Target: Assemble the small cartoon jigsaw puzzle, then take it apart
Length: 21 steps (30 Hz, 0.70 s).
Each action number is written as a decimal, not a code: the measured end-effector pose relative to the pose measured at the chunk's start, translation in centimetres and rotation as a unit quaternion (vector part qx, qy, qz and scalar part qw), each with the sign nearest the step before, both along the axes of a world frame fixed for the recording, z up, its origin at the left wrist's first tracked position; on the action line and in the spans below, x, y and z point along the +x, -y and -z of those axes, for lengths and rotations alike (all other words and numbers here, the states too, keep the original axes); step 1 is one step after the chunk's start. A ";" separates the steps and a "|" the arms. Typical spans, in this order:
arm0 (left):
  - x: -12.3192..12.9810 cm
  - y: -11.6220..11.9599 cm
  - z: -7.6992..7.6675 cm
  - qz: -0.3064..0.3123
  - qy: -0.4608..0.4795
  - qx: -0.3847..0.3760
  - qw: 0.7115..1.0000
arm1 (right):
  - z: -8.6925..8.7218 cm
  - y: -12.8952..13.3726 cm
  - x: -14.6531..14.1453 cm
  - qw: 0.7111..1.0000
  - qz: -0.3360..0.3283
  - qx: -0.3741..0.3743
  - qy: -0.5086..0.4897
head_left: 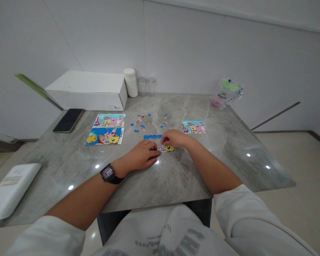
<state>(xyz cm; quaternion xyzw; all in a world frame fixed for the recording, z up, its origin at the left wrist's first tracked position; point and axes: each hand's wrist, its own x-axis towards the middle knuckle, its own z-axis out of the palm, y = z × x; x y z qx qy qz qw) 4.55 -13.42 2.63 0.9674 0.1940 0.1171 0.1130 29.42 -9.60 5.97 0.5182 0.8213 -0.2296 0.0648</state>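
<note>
Puzzle [168, 148] has the left hand [142, 154] at its left edge, fingers parted; the right hand [176, 138] bunches over it, grip unclear. Tabletop [173, 177] stretches along its near side.

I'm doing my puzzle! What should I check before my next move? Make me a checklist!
1. Loose pieces easy to see: ok, uncovered, in two groups beyond your hands.
2. All pieces joined: not ok, those loose ones lie apart from the puzzle.
3. Left hand near the puzzle: ok, at its near left side.
4. Right hand holding a piece: cannot tell, its fingers hide that spot.
5. Small picture card in sight: ok, lying flat to the right of your hands.
6. Phone away from the pieces: ok, over at the left, by the white box.
</note>
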 end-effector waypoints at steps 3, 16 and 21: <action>0.0 0.0 -0.1 0.001 -0.002 -0.001 1.000 | 0.1 0.0 -0.1 1.000 0.002 -0.006 -0.007; 0.0 0.0 -0.1 -0.002 -0.004 -0.004 1.000 | 0.2 0.0 -0.4 0.999 0.009 -0.032 -0.015; 0.0 0.0 -0.1 0.002 -0.001 -0.005 1.000 | -0.1 0.2 -0.3 0.999 0.012 -0.041 -0.030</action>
